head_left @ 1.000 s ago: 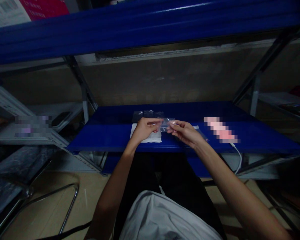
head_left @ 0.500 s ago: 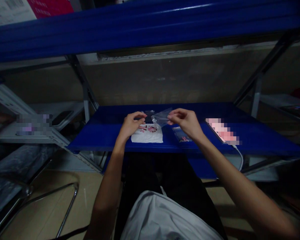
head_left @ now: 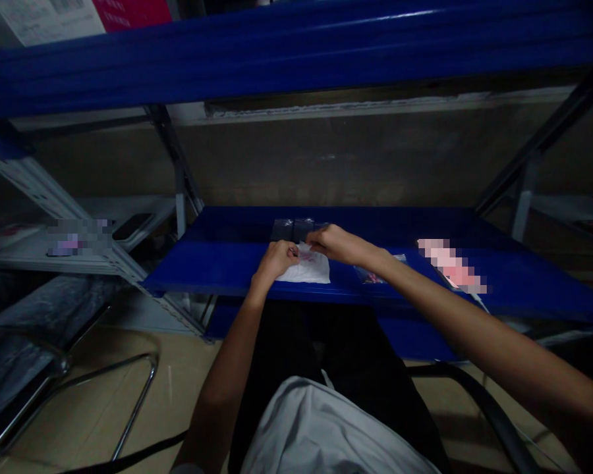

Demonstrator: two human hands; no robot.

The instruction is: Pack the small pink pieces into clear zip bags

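A small clear plastic bag (head_left: pixel 305 249) is upright over a white cloth or tissue (head_left: pixel 309 273) with pink and dark bits on it. My right hand (head_left: pixel 335 243) pinches the bag's upper right side. My left hand (head_left: pixel 275 259) is at the left edge of the bag, its thumb and fingers closed together; what lies between them is too small and dark to make out. Behind the hands lie flat clear bags (head_left: pixel 282 229). Partly under my right forearm is another clear bag (head_left: pixel 370 275) with small pinkish pieces inside.
A phone (head_left: pixel 439 260) with a white cable (head_left: pixel 478 299) lies on the right of the blue shelf (head_left: pixel 217 253). A blue upper shelf (head_left: pixel 296 59) crosses above. Metal posts (head_left: pixel 179 191) stand at the sides, and another phone (head_left: pixel 133 226) lies on the left neighbouring shelf.
My right hand has moved left with the clear bag, bringing it down over the white cloth. My left hand's fingers have closed near the bag's edge. The view has shifted slightly.
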